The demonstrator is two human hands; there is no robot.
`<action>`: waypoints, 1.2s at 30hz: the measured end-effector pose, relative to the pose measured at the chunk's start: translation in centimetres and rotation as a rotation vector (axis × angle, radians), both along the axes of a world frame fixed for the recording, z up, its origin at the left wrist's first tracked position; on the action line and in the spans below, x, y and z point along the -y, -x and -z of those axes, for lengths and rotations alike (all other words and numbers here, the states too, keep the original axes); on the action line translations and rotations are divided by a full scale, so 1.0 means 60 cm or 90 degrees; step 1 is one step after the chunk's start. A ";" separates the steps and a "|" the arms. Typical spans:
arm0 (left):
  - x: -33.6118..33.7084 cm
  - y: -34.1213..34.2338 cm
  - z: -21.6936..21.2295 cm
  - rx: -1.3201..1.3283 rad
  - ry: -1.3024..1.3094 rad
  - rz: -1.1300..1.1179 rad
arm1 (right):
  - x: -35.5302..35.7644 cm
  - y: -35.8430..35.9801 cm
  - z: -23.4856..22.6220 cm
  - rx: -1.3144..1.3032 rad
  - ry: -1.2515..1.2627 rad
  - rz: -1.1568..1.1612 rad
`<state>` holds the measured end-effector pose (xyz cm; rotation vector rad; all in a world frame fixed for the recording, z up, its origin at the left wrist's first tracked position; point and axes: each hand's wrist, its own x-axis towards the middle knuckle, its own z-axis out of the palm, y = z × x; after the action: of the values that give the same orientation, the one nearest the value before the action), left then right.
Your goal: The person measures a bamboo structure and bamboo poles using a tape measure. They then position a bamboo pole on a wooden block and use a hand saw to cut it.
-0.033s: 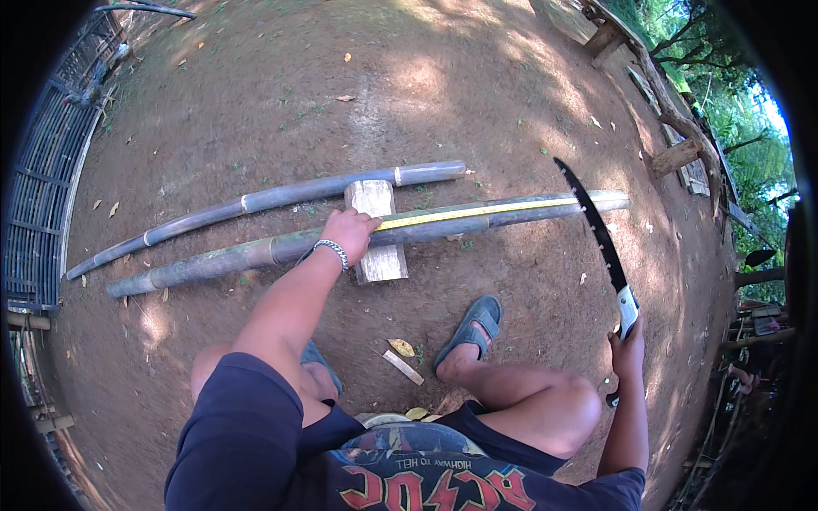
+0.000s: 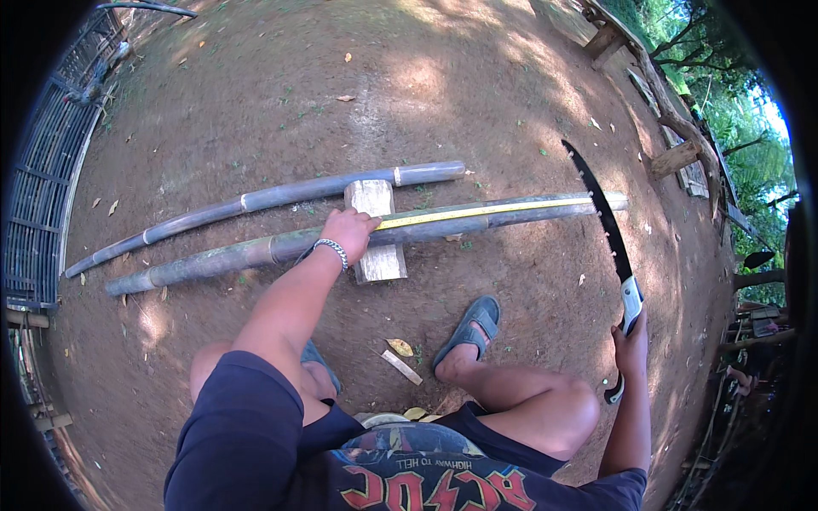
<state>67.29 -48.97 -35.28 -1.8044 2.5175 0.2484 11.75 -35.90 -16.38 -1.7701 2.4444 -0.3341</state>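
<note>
My left hand is closed over the near bamboo pole, its fingertips on the end of a yellow measuring tape. The tape runs rightward along the pole's top, almost to its right end. Under the pole, a pale squared wood block props it up. In my right hand is the white-and-black handle of a hand saw. Its black curved blade points away from me, toothed edge to the left, and overlaps the pole's right end in view. I cannot tell whether it touches.
A second bamboo pole lies beyond the first, across the block's far end. Bare dirt surrounds them. A slatted bamboo fence stands at left, a rough log rail at right. A yellow leaf and wood strip lie near my feet.
The saw in my right hand has shifted slightly right and away from me. My left hand, the tape and both poles look unmoved.
</note>
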 end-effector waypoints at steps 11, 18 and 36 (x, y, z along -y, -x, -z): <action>-0.020 0.016 0.015 0.023 0.074 0.000 | 0.029 -0.275 -0.030 0.463 -0.216 -0.202; -0.021 0.016 0.019 0.011 0.100 0.001 | -0.006 -0.353 0.066 0.432 -0.348 -0.186; -0.033 0.021 0.026 0.027 0.110 0.002 | 0.003 -0.383 0.148 0.245 -0.259 -0.302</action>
<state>66.03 -46.98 -36.84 -1.8411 2.5845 -0.0071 34.72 -36.08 -25.25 -1.8179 1.6318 -0.1045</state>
